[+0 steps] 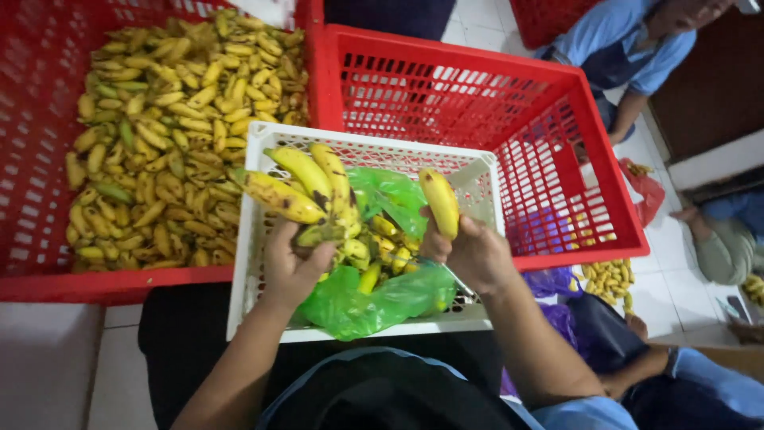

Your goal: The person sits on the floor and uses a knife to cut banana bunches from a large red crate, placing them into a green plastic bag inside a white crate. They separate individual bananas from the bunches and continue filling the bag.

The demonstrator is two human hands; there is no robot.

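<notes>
Head view, near to far: my left hand [293,267] grips the stem of a banana bunch [306,191] over the white crate's [253,239] left side. My right hand [471,253] is closed on a single banana [440,202], held upright above the crate's right half. Green plastic bag [374,299] lines the crate; a few small bananas lie in it, I think loose. Beyond, the left red crate [32,199] is piled with bananas, so plenty left; the right red crate [557,159] looks nearly bare.
</notes>
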